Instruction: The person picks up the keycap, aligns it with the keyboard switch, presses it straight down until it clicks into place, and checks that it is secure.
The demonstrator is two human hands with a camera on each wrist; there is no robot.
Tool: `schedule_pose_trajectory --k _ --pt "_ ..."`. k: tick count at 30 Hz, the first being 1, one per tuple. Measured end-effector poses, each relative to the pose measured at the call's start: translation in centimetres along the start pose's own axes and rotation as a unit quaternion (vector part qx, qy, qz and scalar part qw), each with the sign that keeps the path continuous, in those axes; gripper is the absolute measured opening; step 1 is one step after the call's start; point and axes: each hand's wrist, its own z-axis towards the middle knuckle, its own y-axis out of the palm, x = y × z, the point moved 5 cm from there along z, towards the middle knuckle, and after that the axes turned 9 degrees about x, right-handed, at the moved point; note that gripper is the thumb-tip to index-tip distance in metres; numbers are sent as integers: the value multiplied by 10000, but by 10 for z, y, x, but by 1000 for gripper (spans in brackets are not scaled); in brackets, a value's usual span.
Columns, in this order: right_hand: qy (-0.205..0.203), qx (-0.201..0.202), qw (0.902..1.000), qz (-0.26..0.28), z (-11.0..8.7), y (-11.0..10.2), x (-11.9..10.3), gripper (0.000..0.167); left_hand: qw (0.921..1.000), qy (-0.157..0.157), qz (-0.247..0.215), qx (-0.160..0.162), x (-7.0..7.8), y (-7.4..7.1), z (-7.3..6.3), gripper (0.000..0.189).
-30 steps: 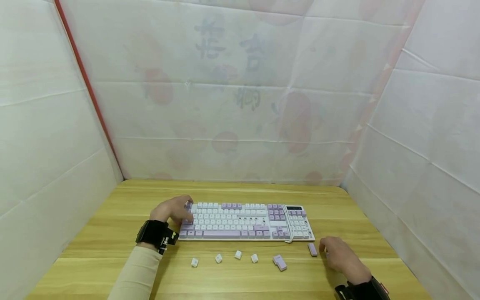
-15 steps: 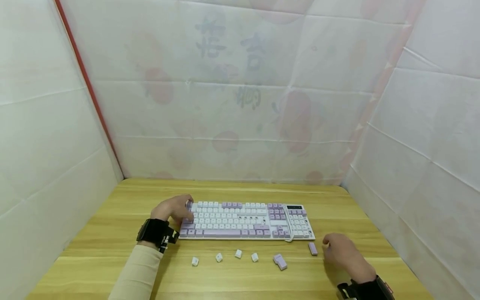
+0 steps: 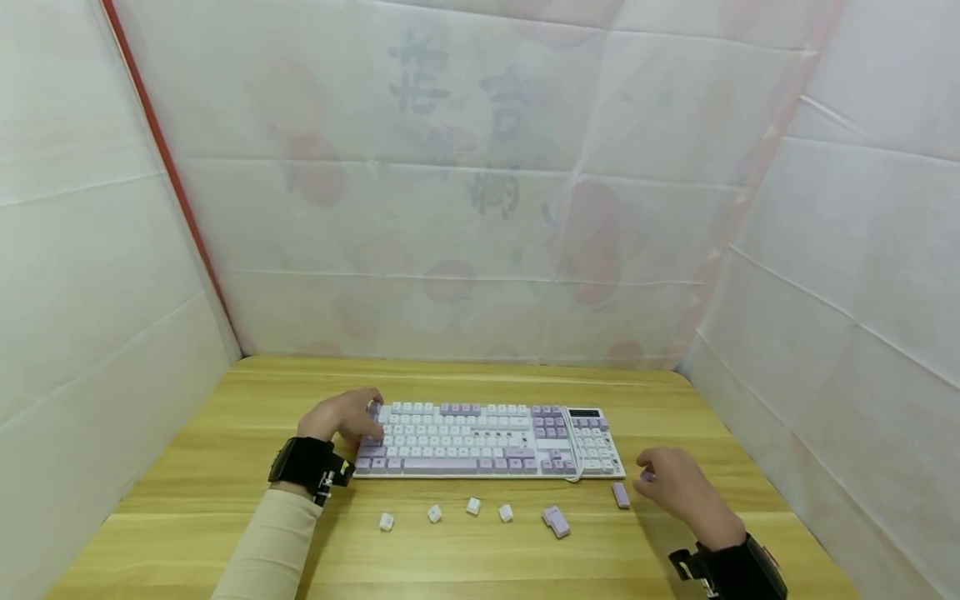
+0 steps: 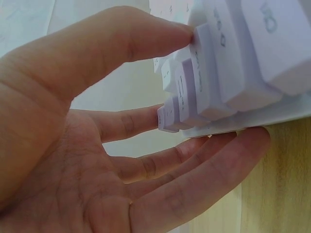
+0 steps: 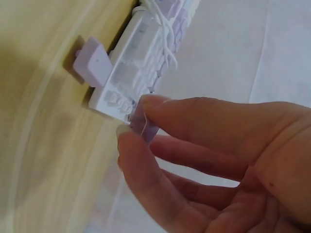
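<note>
A white and lavender keyboard [image 3: 442,464] lies on the wooden table. My left hand [image 3: 337,417] holds its left end; in the left wrist view the thumb presses on the side keys [image 4: 209,73] while the other fingers reach along and under the edge. Off the keyboard's right end, my right hand [image 3: 678,492] is raised a little above the table. Between its thumb and index finger it pinches a small purple keycap [image 5: 138,120], mostly covered by the fingertips. A longer loose purple keycap [image 3: 621,496] lies nearby, just below the keyboard's right corner. Bare key sockets [image 5: 119,101] show at that end.
Several white keycaps [image 3: 473,506] are spread in front of the keyboard. Purple keycaps [image 3: 557,522] sit together to their right. A white cable [image 3: 573,446] runs across the keyboard. White cloth walls [image 3: 465,317] enclose the table [image 3: 225,433] at the back and sides.
My right hand has lifted up and slightly away from the table, and the purple keycap now shows at its fingertips. The left hand stays on the keyboard.
</note>
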Motion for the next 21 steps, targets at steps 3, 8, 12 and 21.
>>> schedule_pose_trajectory --k 3,8,12,21 --pt "-178 76 9998 59 3 -1 -6 24 10000 7 29 2 0 -1 -1 68" --pt "-391 179 9991 4 7 -2 -13 20 10000 9 -58 -11 -1 0 0 69" --pt "-596 181 9980 64 10 -3 -17 17 9999 5 -107 -10 -2 1 1 69" --pt "-777 -27 9960 432 11 1 -23 19 10000 62 11 49 -2 0 1 67"
